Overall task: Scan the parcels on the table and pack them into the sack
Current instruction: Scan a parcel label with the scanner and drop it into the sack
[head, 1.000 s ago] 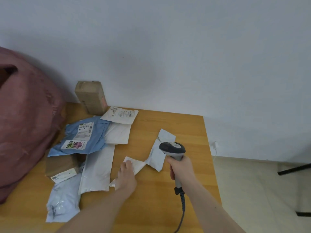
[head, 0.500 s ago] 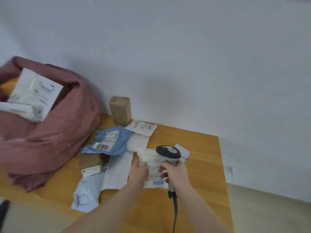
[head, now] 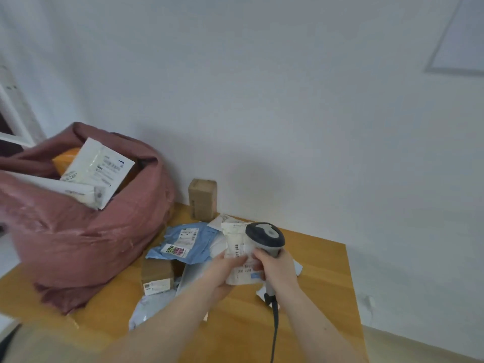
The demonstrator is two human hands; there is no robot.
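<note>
My left hand (head: pixel 224 273) grips a small white parcel (head: pixel 237 247) with a barcode label, lifted above the table and facing me. My right hand (head: pixel 276 268) holds the grey barcode scanner (head: pixel 264 235) by its handle, its head right beside the parcel's top edge. The dark red sack (head: pixel 78 231) stands open at the left end of the wooden table (head: pixel 314 297), with several white parcels sticking out of it. More parcels lie on the table: a blue mailer (head: pixel 188 242), a brown box (head: pixel 157 277), a pale grey bag (head: pixel 149 307).
An upright brown carton (head: pixel 203 199) stands against the white wall at the table's back edge. The scanner cable (head: pixel 274 334) hangs down toward me. The table's right edge drops to the floor at the right. A white flat mailer (head: pixel 193 277) lies under my left forearm.
My left hand has picked the white parcel off the table and turned its label up beside the scanner. The view has swung left, bringing the open sack into sight.
</note>
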